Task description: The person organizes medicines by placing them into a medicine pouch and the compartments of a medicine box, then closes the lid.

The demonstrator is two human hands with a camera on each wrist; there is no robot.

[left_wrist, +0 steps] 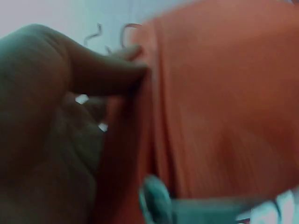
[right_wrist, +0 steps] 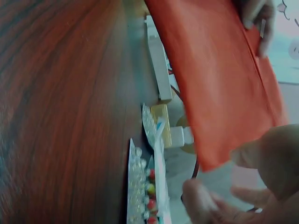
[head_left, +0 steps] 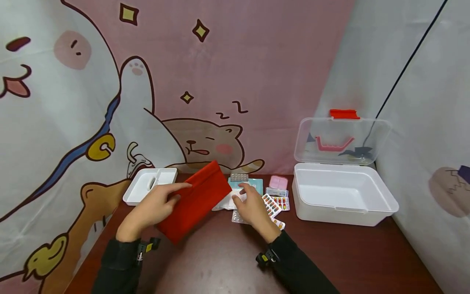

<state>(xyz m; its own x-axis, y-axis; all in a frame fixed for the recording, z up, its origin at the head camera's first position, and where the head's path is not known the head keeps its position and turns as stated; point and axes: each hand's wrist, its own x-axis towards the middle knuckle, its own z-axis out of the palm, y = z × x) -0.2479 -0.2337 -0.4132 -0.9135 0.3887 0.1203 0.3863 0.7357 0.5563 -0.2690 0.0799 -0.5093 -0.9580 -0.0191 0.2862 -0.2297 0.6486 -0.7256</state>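
My left hand [head_left: 156, 206] pinches a flat red pouch [head_left: 200, 200] along one long edge, and the pouch is tilted above the table. In the left wrist view the thumb [left_wrist: 112, 70] lies on the pouch's folded edge. To the right, my right hand [head_left: 253, 208] has its fingers apart and loosely bent, with nothing held. Its fingertips are near the pouch's lower corner in the right wrist view. Under and around this hand lie a whitish packet [head_left: 228, 199] and several blister packs of capsules [head_left: 272, 206]; the hand hides part of them.
A white divided tray [head_left: 136, 190] stands at the back left. Behind the blister packs are a light-blue packet [head_left: 256, 184] and a pink pill case [head_left: 278, 182]. At right, a white box [head_left: 330, 212] has its clear lid [head_left: 304, 141] raised against the wall.
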